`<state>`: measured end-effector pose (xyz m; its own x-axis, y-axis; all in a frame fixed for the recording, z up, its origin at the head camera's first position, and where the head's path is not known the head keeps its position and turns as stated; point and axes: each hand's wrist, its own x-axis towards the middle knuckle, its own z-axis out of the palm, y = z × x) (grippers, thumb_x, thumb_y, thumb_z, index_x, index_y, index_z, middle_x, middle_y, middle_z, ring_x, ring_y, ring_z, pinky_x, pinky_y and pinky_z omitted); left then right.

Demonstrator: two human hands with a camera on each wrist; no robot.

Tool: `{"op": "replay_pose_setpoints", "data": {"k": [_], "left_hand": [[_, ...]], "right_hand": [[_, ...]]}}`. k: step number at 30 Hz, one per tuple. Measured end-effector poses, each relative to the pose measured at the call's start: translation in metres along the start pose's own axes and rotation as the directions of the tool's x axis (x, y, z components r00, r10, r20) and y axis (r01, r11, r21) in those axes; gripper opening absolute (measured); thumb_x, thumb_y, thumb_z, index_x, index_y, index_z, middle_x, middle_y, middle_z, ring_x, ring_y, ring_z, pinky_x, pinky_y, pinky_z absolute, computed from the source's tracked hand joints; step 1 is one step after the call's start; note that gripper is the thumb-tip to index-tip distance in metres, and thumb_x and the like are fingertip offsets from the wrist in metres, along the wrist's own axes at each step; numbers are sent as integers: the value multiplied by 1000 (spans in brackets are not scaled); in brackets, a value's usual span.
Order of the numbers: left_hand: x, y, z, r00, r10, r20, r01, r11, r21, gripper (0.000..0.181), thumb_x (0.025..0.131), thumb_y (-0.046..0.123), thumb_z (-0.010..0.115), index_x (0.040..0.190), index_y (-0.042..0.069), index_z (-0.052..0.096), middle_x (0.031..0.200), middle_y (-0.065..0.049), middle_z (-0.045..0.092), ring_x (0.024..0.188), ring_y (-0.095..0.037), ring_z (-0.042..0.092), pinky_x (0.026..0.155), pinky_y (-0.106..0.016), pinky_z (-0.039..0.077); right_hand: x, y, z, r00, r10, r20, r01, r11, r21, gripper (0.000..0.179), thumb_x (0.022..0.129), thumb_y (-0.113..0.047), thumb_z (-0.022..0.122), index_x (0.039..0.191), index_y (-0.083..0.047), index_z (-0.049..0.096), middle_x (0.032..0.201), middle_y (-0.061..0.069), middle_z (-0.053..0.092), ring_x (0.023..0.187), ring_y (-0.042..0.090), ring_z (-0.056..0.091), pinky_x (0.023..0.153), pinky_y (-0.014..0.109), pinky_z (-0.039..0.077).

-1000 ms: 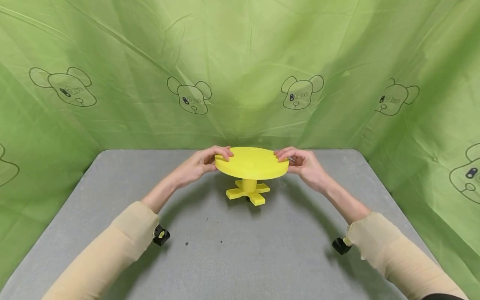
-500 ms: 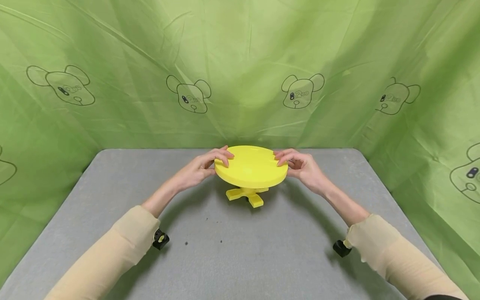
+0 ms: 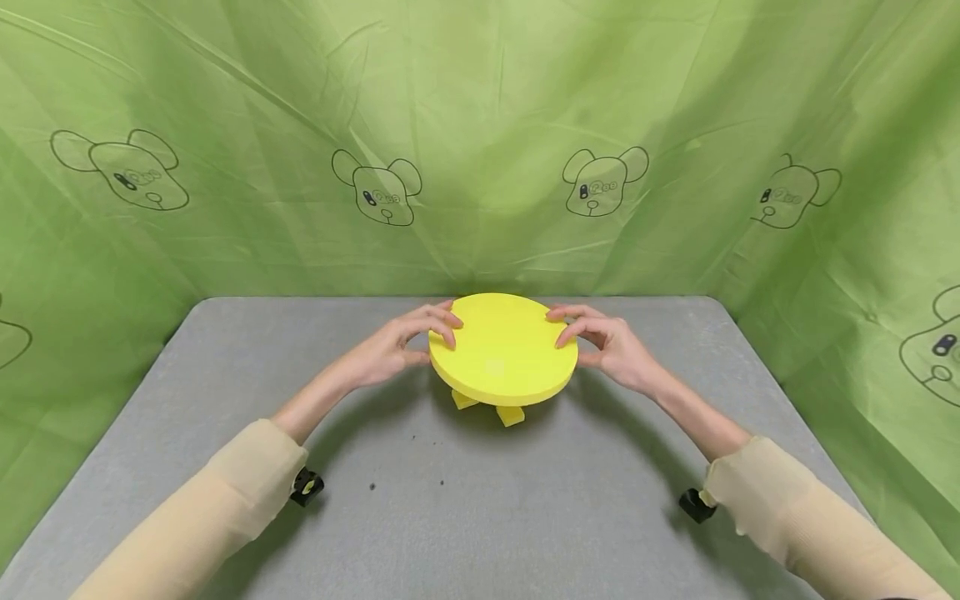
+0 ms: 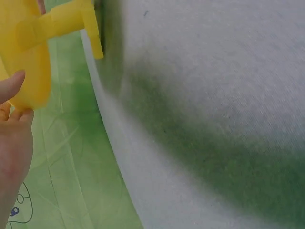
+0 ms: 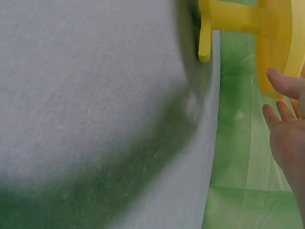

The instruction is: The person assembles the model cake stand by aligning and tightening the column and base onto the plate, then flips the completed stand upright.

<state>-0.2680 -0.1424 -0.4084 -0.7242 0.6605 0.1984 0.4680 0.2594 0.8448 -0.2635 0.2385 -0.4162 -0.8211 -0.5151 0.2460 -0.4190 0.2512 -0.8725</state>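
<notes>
Between both hands is a yellow round pedestal table [image 3: 501,354], small like a toy, with its disc top tipped toward me. In the head view the top hides its column and most of its cross-shaped foot [image 3: 511,416]. My left hand [image 3: 390,346] pinches the left rim, fingers on the upper face and thumb [image 4: 14,87] at the underside. At the right rim, my right hand [image 3: 611,346] grips likewise, with its thumb [image 5: 283,85] under the disc. The column [image 5: 236,16] shows in the right wrist view. Whether the foot touches the grey surface I cannot tell.
A grey tabletop [image 3: 480,525] with a few dark specks lies beneath. Green fabric walls [image 3: 491,125] printed with bear faces rise behind and at both sides. A black wrist device hangs at the left cuff [image 3: 307,487] and another at the right cuff [image 3: 696,505].
The disc top has tilted toward me, showing more of its upper face and covering the column and most of the foot. Both hands keep their hold on the rim, and the forearms spread slightly apart.
</notes>
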Motion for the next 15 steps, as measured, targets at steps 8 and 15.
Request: {"op": "replay_pose_setpoints", "data": {"k": [8,15], "left_hand": [[-6,-1,0,999,-38,-3,38,996,80,57,80,-15,73,126,17,65,160,-2,47,163,-24,14,130,-59,19],[-11,0,2,993,-119,-4,119,990,72,75,76,-17,76,139,18,56,169,4,35,164,-18,2,127,-60,28]], "right_hand": [[-3,-2,2,997,52,49,-50,998,-40,33,80,7,82,108,-9,75,157,12,48,147,35,46,115,13,41],[-3,-3,2,993,102,65,-101,995,-20,49,78,12,81,121,-8,72,162,9,42,147,32,47,119,23,41]]}}
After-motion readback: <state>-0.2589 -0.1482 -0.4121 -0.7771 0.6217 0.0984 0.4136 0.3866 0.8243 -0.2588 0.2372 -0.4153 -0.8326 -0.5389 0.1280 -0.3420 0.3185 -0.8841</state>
